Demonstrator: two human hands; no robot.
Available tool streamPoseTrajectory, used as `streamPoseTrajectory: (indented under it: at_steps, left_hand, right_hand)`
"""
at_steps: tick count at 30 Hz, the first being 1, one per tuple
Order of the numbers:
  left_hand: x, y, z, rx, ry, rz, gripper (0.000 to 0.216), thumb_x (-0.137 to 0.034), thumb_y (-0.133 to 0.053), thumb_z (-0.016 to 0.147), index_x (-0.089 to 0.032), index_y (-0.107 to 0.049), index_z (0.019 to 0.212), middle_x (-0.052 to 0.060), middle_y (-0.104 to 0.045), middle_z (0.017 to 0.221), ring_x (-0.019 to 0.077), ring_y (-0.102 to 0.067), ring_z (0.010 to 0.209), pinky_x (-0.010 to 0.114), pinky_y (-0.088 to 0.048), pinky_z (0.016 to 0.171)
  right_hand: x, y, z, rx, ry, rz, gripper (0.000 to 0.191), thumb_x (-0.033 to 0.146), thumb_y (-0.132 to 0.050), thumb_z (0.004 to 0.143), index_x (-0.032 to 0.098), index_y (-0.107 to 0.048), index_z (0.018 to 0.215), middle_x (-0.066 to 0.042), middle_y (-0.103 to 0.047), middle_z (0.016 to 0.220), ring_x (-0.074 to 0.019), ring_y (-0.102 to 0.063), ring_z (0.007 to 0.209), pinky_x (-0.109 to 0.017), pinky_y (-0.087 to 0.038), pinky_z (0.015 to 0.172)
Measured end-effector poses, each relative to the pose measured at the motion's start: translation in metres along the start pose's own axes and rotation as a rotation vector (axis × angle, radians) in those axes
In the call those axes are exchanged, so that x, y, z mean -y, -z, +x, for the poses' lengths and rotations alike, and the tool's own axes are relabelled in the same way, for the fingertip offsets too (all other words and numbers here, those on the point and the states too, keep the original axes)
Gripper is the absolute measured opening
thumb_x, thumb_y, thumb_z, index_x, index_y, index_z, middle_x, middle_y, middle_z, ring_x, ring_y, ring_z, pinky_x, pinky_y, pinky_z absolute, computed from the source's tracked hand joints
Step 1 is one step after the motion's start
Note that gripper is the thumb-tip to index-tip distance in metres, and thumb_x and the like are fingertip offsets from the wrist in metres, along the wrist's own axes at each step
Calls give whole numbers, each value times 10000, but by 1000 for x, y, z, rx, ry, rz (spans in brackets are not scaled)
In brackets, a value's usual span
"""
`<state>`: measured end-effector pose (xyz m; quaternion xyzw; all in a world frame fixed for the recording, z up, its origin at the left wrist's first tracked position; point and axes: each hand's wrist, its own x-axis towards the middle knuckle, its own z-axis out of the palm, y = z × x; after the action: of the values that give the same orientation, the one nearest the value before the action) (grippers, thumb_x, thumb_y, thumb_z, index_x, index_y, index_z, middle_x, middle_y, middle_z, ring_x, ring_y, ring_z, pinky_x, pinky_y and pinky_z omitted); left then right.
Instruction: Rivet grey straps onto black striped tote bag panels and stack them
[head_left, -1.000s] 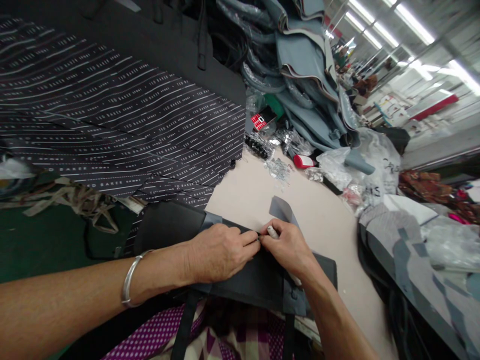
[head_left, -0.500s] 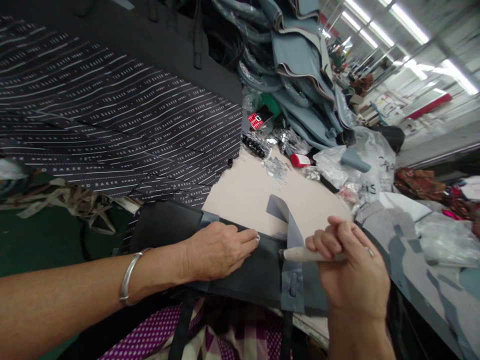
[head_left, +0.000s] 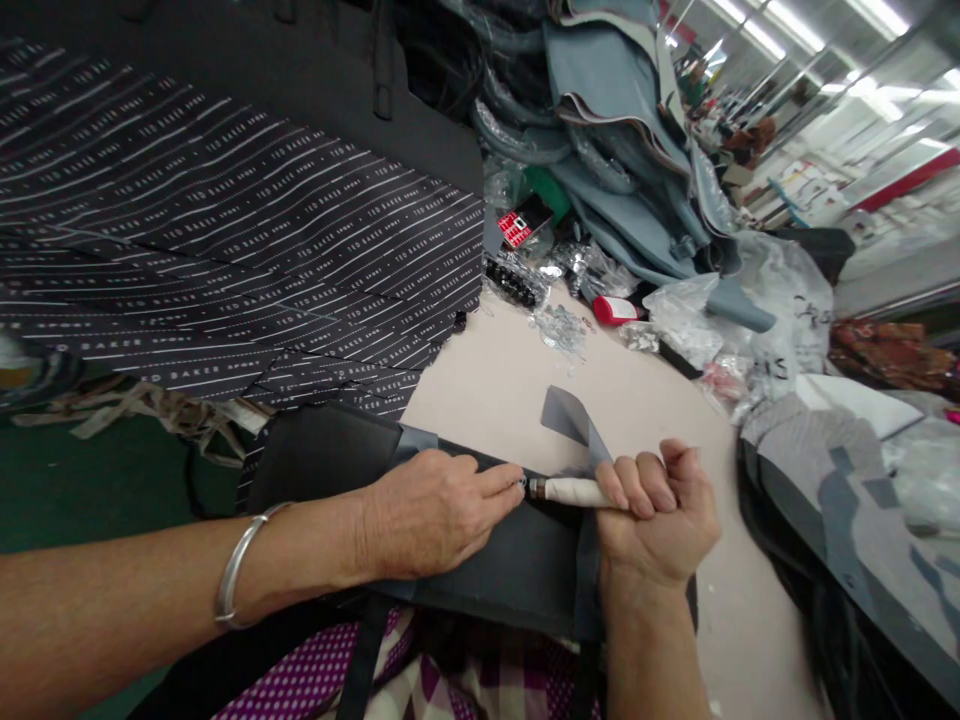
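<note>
left hand (head_left: pixel 431 510) flat on the dark bag panel (head_left: pixel 495 565), fingers spread loose, right hand (head_left: pixel 656 515) fisted round a white-handled tool (head_left: pixel 574 491), tip at the left fingertips

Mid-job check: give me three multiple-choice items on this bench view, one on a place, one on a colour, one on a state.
1. Where is the white-handled tool?
A. in the right hand
B. on the beige tabletop
C. in the left hand

2. What colour is the flat leather panel under the hands?
A. red
B. dark grey
C. white

3. How is the right hand's grip?
A. open flat
B. closed in a fist
C. out of view

Answers:
1 A, its fingers wrap the handle.
2 B, the panel looks dark grey.
3 B, the fingers curl round the tool.
</note>
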<state>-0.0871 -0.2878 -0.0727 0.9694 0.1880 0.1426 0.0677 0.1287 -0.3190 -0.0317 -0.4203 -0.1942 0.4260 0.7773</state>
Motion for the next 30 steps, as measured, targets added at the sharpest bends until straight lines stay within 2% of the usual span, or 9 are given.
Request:
streamPoseTrajectory:
  at_steps: [5, 16, 21, 25, 27, 30]
  left_hand:
    - [0, 1, 2, 28, -5, -7, 354, -250, -452, 964, -187, -556, 1296, 45, -609, 1341, 165, -586, 658, 349, -449, 510]
    - [3, 1, 2, 43, -24, -57, 404, -250, -472, 942, -172, -546, 1331, 31, -576, 1412, 174, -618, 693, 370, -480, 522]
    - [5, 1, 3, 35, -15, -111, 396, -231, -514, 899, -157, -564, 1285, 58, -597, 1383, 178, -645, 700, 366, -493, 514]
    - [5, 2, 4, 31, 6, -136, 345, -220, -507, 897, -155, -567, 1231, 76, -600, 1368, 184, -666, 705, 357, -502, 499]
    - [4, 3, 4, 43, 25, -141, 299, -224, -498, 910, -160, -566, 1194, 85, -624, 1313, 186, -672, 709, 338, -502, 498]
    - [2, 4, 4, 61, 63, -173, 226, -221, -498, 925, -178, -564, 1137, 64, -665, 1142, 176, -669, 697, 301, -489, 493]
  right_hand:
    - [1, -11, -4, 89, 25, -102, 194, 396, -686, 855, 227, -686, 760, 137, -127, 450, -69, -87, 357, -172, -304, 358]
    - [-11, 5, 7, 68, 28, -25, 242, 381, -655, 885, 204, -666, 721, 135, -111, 464, -67, -18, 375, -148, -236, 329]
    - [-8, -8, 1, 108, 18, -73, 276, 361, -567, 936, 223, -645, 711, 129, -110, 458, -70, -42, 343, -160, -258, 327]
    - [-3, -24, -14, 343, 94, -261, 275, 350, -532, 947, 233, -668, 739, 127, -151, 421, -66, -125, 320, -193, -294, 363]
    - [-1, -31, -24, 487, 130, -449, 271, 349, -540, 947, 232, -699, 763, 89, -325, 416, -86, -278, 337, -230, -339, 394]
    - [1, -41, -36, 747, 263, -810, 269, 281, -534, 949, 238, -725, 764, -18, -629, 615, -140, -543, 504, -277, -440, 490]
